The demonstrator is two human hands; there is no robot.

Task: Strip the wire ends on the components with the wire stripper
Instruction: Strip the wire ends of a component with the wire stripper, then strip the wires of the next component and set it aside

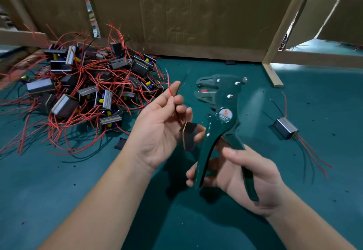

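Right hand (pixel 249 181) over green mat (pixel 78 190), cardboard wall (pixel 186 14)

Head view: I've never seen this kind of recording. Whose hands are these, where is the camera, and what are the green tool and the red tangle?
No robot here: a person wears the camera on the head, looking down at both bare hands. The left hand pinches the red wire of a small dark component that dangles beside the palm. The right hand grips the handles of a green wire stripper, jaws clear of the wire. On the green table surface, a pile of similar components with red wires lies at the left; one single component lies at the right.
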